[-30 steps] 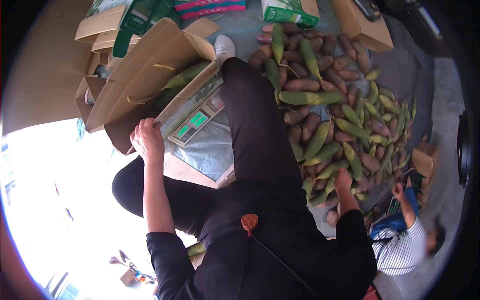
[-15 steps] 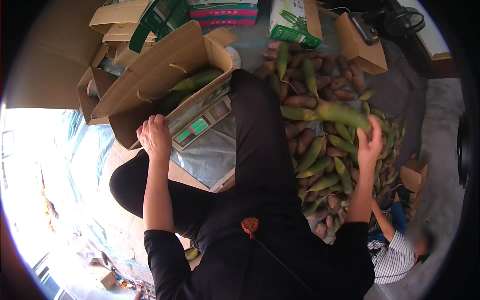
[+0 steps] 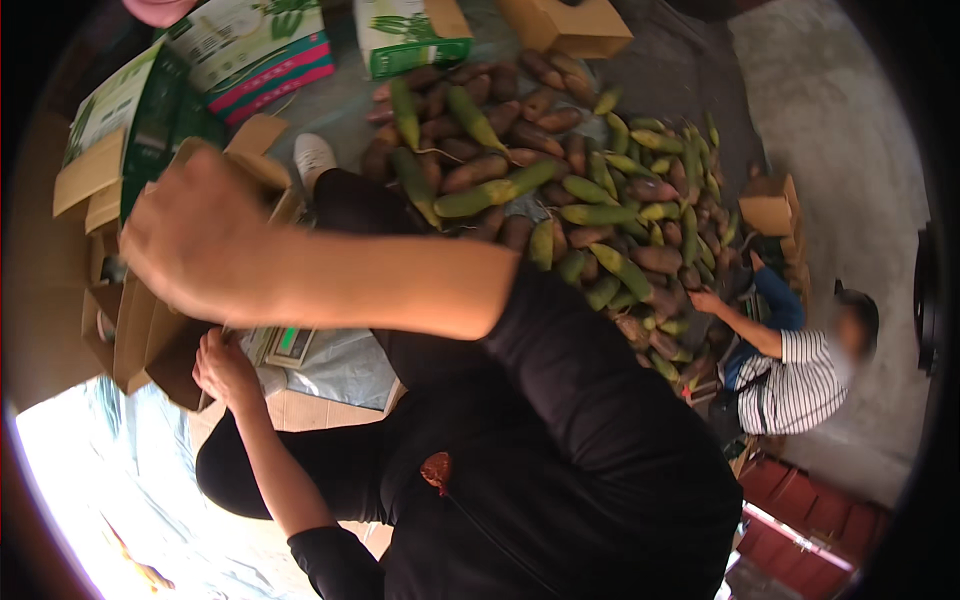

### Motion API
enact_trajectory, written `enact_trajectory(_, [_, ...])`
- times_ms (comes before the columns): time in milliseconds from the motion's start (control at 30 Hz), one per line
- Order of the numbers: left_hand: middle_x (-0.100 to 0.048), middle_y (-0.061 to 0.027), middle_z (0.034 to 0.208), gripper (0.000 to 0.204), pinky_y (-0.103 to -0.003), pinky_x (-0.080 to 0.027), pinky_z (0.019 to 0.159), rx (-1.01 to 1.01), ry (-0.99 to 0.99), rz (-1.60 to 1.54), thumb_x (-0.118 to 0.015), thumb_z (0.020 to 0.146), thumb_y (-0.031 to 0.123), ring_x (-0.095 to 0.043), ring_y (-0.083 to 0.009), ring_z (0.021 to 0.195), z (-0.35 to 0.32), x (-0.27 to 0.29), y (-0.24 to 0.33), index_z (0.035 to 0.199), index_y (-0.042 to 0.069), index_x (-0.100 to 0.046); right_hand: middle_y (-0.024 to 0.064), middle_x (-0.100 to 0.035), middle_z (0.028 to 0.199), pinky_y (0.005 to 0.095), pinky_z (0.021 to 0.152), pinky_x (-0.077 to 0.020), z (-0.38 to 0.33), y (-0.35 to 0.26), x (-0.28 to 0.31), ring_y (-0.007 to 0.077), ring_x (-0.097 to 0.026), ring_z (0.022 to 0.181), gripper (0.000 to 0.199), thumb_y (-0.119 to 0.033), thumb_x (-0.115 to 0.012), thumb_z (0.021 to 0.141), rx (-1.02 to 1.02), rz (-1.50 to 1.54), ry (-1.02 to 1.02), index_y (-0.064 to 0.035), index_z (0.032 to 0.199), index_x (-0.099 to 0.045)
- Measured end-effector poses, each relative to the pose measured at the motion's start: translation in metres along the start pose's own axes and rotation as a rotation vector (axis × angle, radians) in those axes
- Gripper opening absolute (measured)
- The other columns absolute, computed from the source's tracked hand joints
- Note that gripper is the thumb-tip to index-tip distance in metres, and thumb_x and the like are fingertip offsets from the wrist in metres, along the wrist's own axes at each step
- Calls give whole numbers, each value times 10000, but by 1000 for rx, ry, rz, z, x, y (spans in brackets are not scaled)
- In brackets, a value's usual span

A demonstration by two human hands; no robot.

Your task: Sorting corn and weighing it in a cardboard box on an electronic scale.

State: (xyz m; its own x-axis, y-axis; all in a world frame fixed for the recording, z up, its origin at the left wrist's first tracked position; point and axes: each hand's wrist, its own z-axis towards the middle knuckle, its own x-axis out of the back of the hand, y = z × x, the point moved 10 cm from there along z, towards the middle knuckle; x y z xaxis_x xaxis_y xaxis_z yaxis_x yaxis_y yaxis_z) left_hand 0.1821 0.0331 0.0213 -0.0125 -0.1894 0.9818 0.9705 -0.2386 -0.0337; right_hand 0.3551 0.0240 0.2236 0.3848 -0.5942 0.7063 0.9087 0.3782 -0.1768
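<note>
Nearest the camera, the left hand (image 3: pixel 225 368) rests against the lower edge of an open brown cardboard box (image 3: pixel 150 335), its fingers curled onto the flap — gripping the cardboard, as far as the view shows. Just beside it to the right lies a weighing scale (image 3: pixel 290 343) with a green display, on a pale plastic sheet (image 3: pixel 345 365). Above, the right hand (image 3: pixel 195 245) reaches across the body and over the box's open top; it is blurred, the fingers bent downward and close together, and whether they pinch anything cannot be told. Beyond the person's black-clad knee, a white shoe (image 3: pixel 313 155) stands on the floor. Farther off spreads a heap of green and brownish corn cobs (image 3: pixel 560 190), with printed cartons (image 3: pixel 255 50) behind — and at the right another person in a striped shirt (image 3: pixel 795 375) reaches a hand (image 3: pixel 705 300) into the heap.
</note>
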Motion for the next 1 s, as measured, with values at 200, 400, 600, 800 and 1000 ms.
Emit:
enact_trajectory(200, [-653, -90, 903, 224, -428, -438, 770, -38, -4, -57, -603, 804, 215, -604, -287, 881, 0, -18, 0, 993, 97, -613, 2, -585, 818, 393, 771, -377, -33, 1, -20, 195, -565, 869, 152, -265, -654, 739, -96, 374, 31, -141, 823, -630])
enact_trajectory(400, [-615, -42, 897, 162, -419, -413, 763, -9, -43, -38, -632, 788, 170, -583, -265, 879, 2, -9, 2, 926, 94, -592, 128, -654, 891, 412, 753, -495, -141, 163, 31, 299, -624, 867, 227, -198, -694, 727, -522, 347, 24, -67, 911, -671])
enact_trajectory(600, [-616, -48, 879, 180, -429, -421, 742, -49, -26, -64, -635, 784, 194, -589, -278, 854, 4, -12, 7, 924, 87, -594, 155, -636, 979, 436, 807, -472, -417, 317, 70, 352, -593, 937, 261, -217, -591, 781, -1200, -184, -440, -133, 1023, -644])
enact_trajectory(800, [-634, -75, 899, 214, -424, -450, 696, -89, -21, -47, -615, 812, 214, -609, -290, 843, 1, -12, 1, 961, 62, -593, 103, -598, 1134, 481, 872, -464, -621, 322, 149, 300, -538, 1107, 310, -223, -613, 809, -1616, -614, -945, -103, 1095, -613])
enact_trajectory(1000, [-643, -92, 887, 210, -417, -475, 684, -129, -9, -65, -620, 812, 205, -622, -308, 807, 4, -17, -2, 951, 49, -591, 61, -388, 1382, 476, 963, -394, -697, 311, 193, 254, -396, 1257, 525, -225, -624, 820, -1862, -695, -1214, -183, 1304, -426])
